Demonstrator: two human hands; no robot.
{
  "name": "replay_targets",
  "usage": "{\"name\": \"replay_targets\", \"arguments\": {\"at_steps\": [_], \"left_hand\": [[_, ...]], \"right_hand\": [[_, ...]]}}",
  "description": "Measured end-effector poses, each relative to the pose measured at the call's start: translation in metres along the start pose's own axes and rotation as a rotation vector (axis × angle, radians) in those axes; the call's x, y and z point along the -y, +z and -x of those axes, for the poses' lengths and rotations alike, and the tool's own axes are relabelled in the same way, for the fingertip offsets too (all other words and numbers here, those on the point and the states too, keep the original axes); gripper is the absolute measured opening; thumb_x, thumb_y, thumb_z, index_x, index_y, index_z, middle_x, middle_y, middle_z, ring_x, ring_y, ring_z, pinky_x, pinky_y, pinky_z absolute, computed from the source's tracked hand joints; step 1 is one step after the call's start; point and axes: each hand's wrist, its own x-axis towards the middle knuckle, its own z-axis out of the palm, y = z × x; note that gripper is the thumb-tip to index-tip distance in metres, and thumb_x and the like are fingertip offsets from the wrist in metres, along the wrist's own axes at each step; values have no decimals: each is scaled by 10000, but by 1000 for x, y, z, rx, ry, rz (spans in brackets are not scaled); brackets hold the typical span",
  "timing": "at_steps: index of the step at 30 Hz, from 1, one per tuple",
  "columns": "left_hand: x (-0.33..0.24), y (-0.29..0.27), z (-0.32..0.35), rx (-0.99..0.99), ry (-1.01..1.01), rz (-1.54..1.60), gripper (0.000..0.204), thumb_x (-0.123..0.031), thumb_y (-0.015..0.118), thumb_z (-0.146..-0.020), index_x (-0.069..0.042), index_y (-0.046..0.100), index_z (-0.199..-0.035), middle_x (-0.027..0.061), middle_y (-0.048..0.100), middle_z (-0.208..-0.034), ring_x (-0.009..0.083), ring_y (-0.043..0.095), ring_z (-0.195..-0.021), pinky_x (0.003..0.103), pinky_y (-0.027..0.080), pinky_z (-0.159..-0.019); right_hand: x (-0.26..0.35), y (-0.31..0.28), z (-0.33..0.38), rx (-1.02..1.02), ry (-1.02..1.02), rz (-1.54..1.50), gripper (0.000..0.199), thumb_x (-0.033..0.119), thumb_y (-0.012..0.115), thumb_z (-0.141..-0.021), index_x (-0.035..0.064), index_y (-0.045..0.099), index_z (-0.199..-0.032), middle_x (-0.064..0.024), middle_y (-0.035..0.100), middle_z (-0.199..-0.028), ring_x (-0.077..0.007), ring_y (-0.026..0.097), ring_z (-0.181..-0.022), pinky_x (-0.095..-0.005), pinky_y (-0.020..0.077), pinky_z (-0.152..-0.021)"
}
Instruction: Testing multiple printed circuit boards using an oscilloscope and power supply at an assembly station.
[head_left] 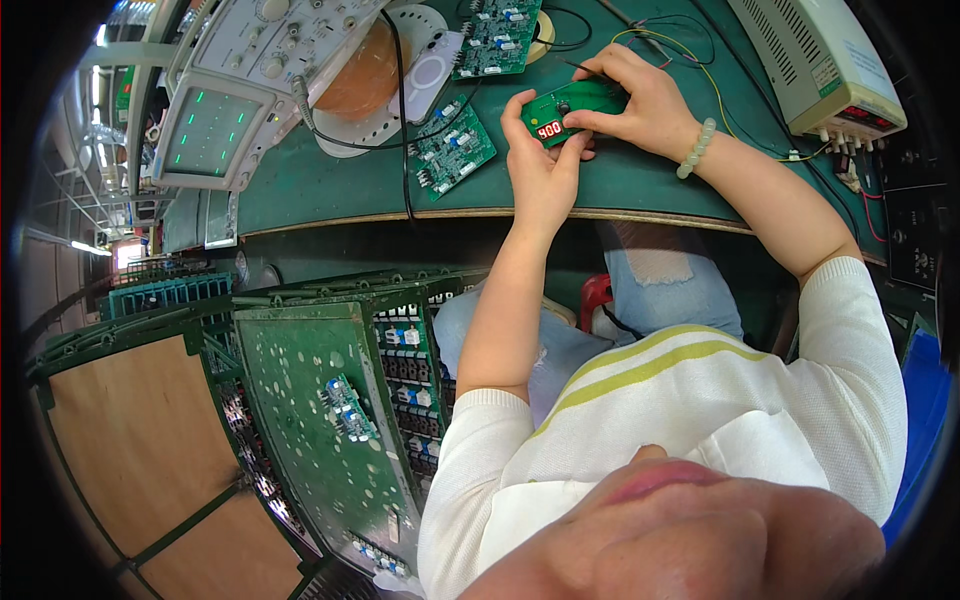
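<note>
Both hands hold a small green circuit board (541,108) with a lit red digit display just above the bench. My left hand (543,180) pinches its left end, index finger along the edge and thumb at the lower side. My right hand (650,105) is closed round the other end, its thumb reaching over the face beside the display and small dark round parts. Thin wires run from near the right hand. To the left of the held board lies another green circuit board (455,150), and a larger one (497,38) sits farther back.
An oscilloscope (215,130) with green traces stands left, near a phone (435,75) and a round white dish (345,140). A power supply (825,65) sits at the far right. Below left are racks of boards with a green panel (300,400). A black cable (403,120) hangs over the bench edge.
</note>
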Motion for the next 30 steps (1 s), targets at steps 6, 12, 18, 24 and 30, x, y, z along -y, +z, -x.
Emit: {"name": "replay_targets", "arguments": {"at_steps": [6, 12, 18, 24, 30], "left_hand": [[-1, 0, 0, 0, -12, -5, 639, 110, 608, -825, -41, 236, -1323, 168, 542, -1116, 210, 647, -876, 301, 582, -713], [-1, 1, 0, 4, -23, 1, 642, 115, 600, -826, -44, 230, -1326, 169, 537, -1120, 212, 651, -864, 297, 580, -709], [0, 1, -3, 7, -21, 4, 642, 123, 594, -825, -44, 229, -1326, 173, 541, -1111, 210, 652, -850, 289, 579, -698], [0, -5, 1, -31, 30, -15, 687, 135, 598, -785, -80, 242, -1332, 158, 531, -1090, 202, 641, -860, 291, 586, -662], [4, 2, 3, -3, 10, 0, 677, 118, 600, -801, -92, 238, -1334, 120, 575, -1029, 153, 641, -768, 271, 556, -621]], "right_hand": [[0, 0, 1, -15, -16, 15, 486, 335, 805, -705, 32, 615, -1034, -67, 586, -962, -229, 614, -872, -301, 492, -767], [-6, 3, 1, -77, -59, 35, 470, 441, 779, -707, 92, 630, -984, -34, 597, -928, -221, 633, -819, -316, 503, -678], [-9, 3, -3, -78, -81, 33, 476, 438, 781, -707, 87, 632, -991, -39, 601, -937, -226, 637, -821, -322, 506, -679], [0, 5, -7, -49, -115, -10, 484, 385, 793, -698, 48, 627, -1003, -78, 600, -948, -264, 622, -883, -340, 499, -735], [2, -2, 0, -25, -64, -104, 421, 199, 819, -694, -1, 609, -999, -97, 595, -948, -231, 611, -885, -304, 490, -768]]}}
